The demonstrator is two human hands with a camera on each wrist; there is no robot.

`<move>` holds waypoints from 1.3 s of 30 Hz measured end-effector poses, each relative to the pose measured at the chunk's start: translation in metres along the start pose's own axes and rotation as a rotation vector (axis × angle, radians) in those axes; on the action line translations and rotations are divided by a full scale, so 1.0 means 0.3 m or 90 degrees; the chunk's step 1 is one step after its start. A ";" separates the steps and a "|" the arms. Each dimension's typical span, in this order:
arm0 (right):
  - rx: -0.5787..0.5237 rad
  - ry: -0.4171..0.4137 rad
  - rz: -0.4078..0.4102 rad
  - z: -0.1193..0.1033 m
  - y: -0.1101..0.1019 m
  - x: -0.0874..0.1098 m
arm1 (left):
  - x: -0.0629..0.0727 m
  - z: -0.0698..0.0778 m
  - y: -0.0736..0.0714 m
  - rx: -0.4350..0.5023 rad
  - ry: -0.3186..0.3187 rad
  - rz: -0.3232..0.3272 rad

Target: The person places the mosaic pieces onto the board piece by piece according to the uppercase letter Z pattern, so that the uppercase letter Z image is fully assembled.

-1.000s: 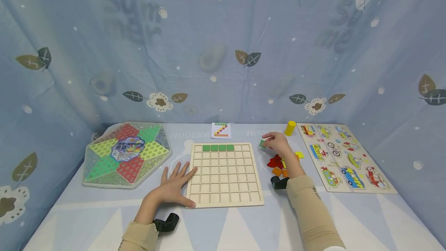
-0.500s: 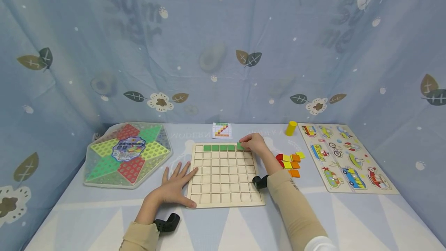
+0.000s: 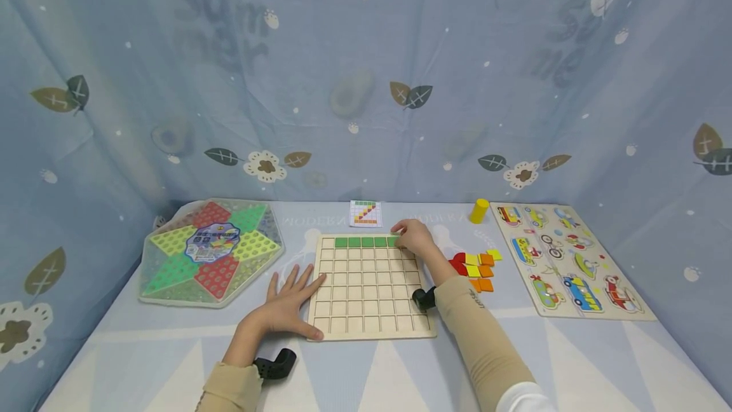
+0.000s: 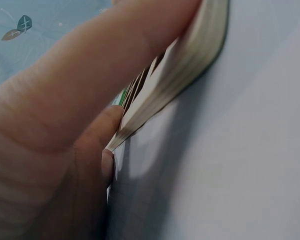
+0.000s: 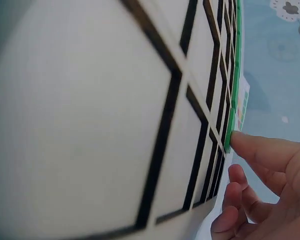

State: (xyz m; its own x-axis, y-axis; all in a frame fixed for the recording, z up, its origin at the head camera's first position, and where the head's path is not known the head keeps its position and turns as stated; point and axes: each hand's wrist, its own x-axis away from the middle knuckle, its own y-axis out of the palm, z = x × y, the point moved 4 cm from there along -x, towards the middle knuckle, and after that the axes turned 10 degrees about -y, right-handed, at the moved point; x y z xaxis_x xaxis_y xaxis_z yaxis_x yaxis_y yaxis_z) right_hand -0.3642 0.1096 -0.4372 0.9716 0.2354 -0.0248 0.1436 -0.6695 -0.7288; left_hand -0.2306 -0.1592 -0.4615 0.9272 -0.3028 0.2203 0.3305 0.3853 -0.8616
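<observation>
A light wooden board (image 3: 360,291) with a grid of square recesses lies on the table. Several green square tiles (image 3: 354,242) sit side by side in its top row. At the right end of that row, my right hand (image 3: 416,237) has its thumb (image 5: 250,147) pressing on the last green tile (image 5: 230,129), which lies in its recess. The other fingers are loosely bent beside the board's edge. My left hand (image 3: 280,310) spreads its fingers along the board's left side, with index finger and thumb touching the edge near the front corner.
Loose red, yellow and orange tiles (image 3: 472,270) lie right of the board. Behind it is a pattern card (image 3: 366,213). A yellow cylinder (image 3: 479,211) and a vehicle puzzle board (image 3: 563,259) stand farther right; a hexagonal star-patterned game box (image 3: 211,250) is at left.
My right hand has carried a green tile left from beside the board to the top row, where it now lies in line with the others. My left hand has stayed put.
</observation>
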 end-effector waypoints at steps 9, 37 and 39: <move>-0.078 0.009 0.025 0.049 -0.055 0.034 | -0.002 0.002 0.001 -0.005 0.003 -0.004; 0.020 0.103 -0.093 0.218 -0.227 0.211 | -0.011 -0.011 0.001 0.015 -0.012 0.001; 0.031 0.097 -0.094 0.213 -0.220 0.213 | -0.011 -0.009 0.002 0.017 -0.014 0.000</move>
State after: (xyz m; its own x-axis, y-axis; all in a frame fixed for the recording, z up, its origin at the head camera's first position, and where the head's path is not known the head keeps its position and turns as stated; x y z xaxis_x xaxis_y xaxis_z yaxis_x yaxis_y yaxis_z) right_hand -0.3235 0.2137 -0.4345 0.9582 0.2167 0.1866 0.2815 -0.5999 -0.7489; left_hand -0.2339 -0.1604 -0.4638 0.9310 -0.2836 0.2299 0.3343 0.4092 -0.8490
